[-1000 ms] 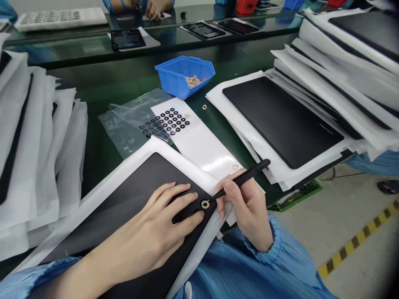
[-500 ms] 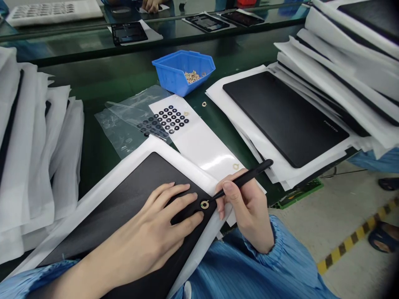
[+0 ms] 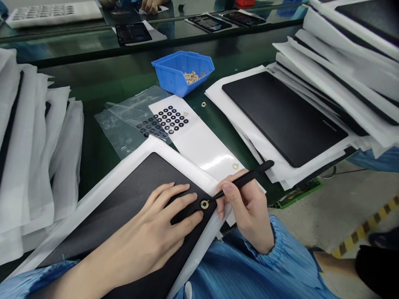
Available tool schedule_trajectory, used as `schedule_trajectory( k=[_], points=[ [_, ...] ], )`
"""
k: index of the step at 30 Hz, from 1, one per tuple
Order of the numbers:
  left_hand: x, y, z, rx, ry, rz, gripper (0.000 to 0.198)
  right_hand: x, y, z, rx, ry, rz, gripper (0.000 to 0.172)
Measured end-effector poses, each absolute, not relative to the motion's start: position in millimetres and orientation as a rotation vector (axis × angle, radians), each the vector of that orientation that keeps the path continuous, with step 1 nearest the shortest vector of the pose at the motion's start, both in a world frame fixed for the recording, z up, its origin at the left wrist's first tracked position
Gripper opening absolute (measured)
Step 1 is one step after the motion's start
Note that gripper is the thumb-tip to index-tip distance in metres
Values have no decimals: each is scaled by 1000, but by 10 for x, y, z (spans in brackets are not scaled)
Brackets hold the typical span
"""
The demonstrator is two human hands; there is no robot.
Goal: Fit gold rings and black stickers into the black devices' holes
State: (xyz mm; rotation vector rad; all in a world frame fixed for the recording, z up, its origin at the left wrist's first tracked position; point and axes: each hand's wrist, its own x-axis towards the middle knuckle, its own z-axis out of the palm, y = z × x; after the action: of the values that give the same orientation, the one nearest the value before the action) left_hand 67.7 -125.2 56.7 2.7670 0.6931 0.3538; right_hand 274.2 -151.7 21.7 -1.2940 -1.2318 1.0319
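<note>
My left hand [image 3: 149,236] lies spread on a black panel [image 3: 131,191], which rests on white foam wrapping [image 3: 181,160]. Pinched in my right hand [image 3: 245,209] is a black pen-like tool [image 3: 254,173], its tip at the edge of a small gold ring [image 3: 204,204] near the panel's corner. My left fingertips are just beside that ring. Behind the panel is a white sheet [image 3: 207,143] with rows of black rings [image 3: 171,119] and a few gold ones, partly under clear plastic film [image 3: 124,118].
A blue bin [image 3: 181,72] holds many small gold pieces. Wrapped panels are stacked at left [image 3: 34,145] and right [image 3: 343,79], beside another black panel [image 3: 283,116]. Across the back runs a line with black frames [image 3: 134,34]; another person's hand [image 3: 151,6] is there.
The black frame at the back left has shifted slightly right. At the lower right, another person's leg has come into view. My hands and the tool look the same.
</note>
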Motion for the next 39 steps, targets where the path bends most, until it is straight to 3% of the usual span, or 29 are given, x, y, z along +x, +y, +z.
schedule_trajectory(
  k=[10, 25, 34, 39],
  points=[
    [711, -1275, 556, 2834, 741, 232, 43, 2708, -1575, 127, -1145, -1431, 727, 8],
    [770, -1326, 516, 2903, 833, 242, 40, 2715, -1591, 79, -1016, -1330, 800, 9],
    [750, -1289, 476, 2752, 844, 468, 28, 2717, -1580, 60, -1010, -1416, 727, 11],
    [742, -1250, 452, 2736, 837, 524, 23, 2735, -1581, 28, -850, -1350, 865, 7]
  ],
)
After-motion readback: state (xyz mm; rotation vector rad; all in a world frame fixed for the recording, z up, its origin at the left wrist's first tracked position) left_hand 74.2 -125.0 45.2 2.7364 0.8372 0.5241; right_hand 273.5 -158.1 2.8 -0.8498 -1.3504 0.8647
